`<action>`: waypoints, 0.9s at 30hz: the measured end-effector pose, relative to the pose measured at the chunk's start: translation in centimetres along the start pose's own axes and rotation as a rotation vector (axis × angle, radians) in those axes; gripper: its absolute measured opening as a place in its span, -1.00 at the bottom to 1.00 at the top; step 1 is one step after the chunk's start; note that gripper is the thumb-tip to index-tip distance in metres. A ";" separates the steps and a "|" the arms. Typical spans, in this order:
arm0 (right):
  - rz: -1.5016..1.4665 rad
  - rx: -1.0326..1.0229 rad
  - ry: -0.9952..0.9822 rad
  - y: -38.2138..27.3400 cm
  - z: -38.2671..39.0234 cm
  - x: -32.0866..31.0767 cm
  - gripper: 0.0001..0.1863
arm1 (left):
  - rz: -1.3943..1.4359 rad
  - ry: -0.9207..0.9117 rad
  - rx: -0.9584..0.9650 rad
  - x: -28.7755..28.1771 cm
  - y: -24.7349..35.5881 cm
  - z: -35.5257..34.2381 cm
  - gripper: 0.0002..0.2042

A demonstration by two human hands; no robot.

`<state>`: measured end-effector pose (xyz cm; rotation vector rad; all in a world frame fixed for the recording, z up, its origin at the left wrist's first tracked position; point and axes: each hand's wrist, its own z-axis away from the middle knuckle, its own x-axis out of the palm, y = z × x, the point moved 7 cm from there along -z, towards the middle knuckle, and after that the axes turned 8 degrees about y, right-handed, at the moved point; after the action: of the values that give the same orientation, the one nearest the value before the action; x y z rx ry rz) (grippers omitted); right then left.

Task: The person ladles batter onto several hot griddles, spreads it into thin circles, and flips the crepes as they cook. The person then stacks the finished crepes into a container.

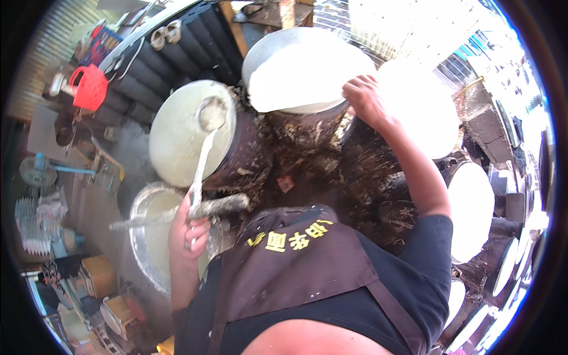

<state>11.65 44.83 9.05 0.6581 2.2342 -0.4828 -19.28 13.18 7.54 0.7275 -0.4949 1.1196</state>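
My left hand (189,231) is closed on the white handle of a ladle (203,163), whose head sits on the round, pale surface of the left drum (177,136). A crusted stick (225,205) crosses behind that hand over a bucket of cloudy liquid (148,242); whether the hand grips it too is unclear. My right hand (364,97) has its fingers curled at the edge of a white, sheet-like thing (302,80) on the back drum (302,130); glare hides its detail.
More white-topped drums (470,207) curve along my right, some washed out by glare. Dark corrugated sheeting (154,77), a red basket (89,86) and clogs (165,35) are at the back left. A fan (36,171) and wooden boxes (97,275) stand left. Steam drifts near the left drum.
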 end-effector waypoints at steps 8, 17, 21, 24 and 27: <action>-0.049 0.402 0.060 -14.8 16.5 -8.2 -0.89 | -0.237 -0.068 -0.103 -3.7 1.9 0.2 -0.66; 0.212 1.117 0.038 -28.2 35.6 -4.6 -0.92 | -0.499 -0.064 -0.199 -6.0 3.3 2.4 -0.68; 0.376 1.419 -0.055 -36.1 41.5 -6.3 -0.88 | -0.602 -0.155 -0.404 -3.5 2.7 3.6 -0.65; 0.472 1.562 -0.017 -41.4 43.7 -11.3 -0.89 | -0.682 -0.203 -0.489 -1.8 1.0 4.9 -0.59; 0.469 1.748 0.161 -47.4 45.5 -18.3 -0.88 | -0.759 -0.275 -0.591 -0.3 -0.6 6.6 -0.59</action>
<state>19.73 -22.20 -0.41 1.9684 1.1438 -2.1314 -18.86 7.96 11.67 0.4711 -0.6652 0.1378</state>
